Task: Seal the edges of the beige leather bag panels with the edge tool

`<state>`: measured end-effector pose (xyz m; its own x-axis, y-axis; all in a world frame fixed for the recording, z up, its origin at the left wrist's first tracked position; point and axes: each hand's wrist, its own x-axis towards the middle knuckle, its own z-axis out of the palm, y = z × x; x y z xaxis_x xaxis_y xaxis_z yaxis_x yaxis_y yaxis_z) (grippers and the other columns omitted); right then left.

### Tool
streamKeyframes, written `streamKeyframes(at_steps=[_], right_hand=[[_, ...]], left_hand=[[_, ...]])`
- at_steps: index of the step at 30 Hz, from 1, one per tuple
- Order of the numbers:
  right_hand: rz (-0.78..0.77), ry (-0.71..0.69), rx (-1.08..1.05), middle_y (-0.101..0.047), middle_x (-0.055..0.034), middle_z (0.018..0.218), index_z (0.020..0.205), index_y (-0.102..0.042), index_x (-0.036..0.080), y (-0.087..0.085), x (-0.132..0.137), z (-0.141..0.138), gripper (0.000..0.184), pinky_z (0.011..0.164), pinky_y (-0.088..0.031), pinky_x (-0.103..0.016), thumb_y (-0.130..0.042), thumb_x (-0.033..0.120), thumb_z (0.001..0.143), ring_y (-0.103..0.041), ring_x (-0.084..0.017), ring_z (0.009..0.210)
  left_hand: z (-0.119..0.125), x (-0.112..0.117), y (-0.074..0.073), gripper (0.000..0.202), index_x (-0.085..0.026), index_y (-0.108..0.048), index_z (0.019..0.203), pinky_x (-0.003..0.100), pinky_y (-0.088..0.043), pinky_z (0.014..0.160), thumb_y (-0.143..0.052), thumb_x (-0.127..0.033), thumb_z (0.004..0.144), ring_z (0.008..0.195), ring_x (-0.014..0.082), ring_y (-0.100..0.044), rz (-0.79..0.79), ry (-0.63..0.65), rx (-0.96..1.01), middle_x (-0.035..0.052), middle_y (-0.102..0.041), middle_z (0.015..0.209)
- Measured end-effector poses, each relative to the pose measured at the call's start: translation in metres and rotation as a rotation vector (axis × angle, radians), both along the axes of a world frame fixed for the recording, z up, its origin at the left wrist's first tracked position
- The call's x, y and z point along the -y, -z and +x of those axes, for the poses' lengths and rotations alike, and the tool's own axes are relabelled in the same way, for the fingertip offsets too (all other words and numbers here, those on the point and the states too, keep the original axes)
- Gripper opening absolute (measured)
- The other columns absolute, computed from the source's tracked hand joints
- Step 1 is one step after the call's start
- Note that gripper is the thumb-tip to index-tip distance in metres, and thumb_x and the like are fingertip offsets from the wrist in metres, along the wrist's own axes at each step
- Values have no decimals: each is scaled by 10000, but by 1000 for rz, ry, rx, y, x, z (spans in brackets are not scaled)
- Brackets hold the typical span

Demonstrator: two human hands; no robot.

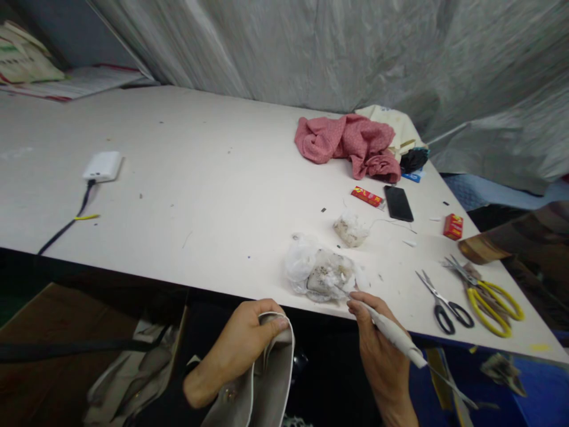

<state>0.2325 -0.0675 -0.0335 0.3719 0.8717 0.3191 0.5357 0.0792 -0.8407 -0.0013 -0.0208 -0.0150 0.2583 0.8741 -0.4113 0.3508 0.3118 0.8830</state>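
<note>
Grasping a grey pliable piece (pixel 272 376) in the left hand (pixel 246 337), pressing with the thumb over its pale rim and holding its two layers apart; to be found just below and to the left of the clear plastic bag (pixel 302 261), off the near edge of the table (pixel 200 178). Clenching a white-wrapped tool (pixel 393 333) in the right hand (pixel 381 344), to the near right of the bag, and aiming its thin tip at the whitish, brown-flecked stuff inside. Cannot tell whether touching that stuff or just short of it.

Judging from how things lie, seems to be partway along: already equipped with piece and tool, already provided with an opened bag. Apparently busy at the bag rather than at the piece, given the clear gap between tip and rim. Cannot make out any finished stretch along the rim, nor say how much is left.

Just beyond the bag, to its right, can see a smaller wrapped lump (pixel 350 231), and farther beyond, a phone (pixel 399 203) and a pink cloth (pixel 342 139). Well to the right of the bag, lying out of either grip, can see black-handled scissors (pixel 439 300) and yellow-handled scissors (pixel 473 284).
</note>
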Motion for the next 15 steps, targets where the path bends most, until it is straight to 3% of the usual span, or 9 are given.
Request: streamKeyframes(at_steps=[5,15], right_hand=[[-11,-25,2,-764,-41,927,999,-744,208,1,-6,3,195,816,-589,-331,-623,360,1012,-722,-203,825],[-46,-33,95,-736,-24,869,991,-700,214,10,-17,4,235,761,-545,-311,-628,437,1013,-697,-199,794]], left_hand=[[4,1,0,177,-175,-731,742,307,-472,725,-652,-320,805,755,226,-646,0,63,-22,43,-732,742],[13,1,-2,90,-174,-700,769,272,-437,687,-653,-250,771,727,185,-599,-65,167,-22,10,-699,745]])
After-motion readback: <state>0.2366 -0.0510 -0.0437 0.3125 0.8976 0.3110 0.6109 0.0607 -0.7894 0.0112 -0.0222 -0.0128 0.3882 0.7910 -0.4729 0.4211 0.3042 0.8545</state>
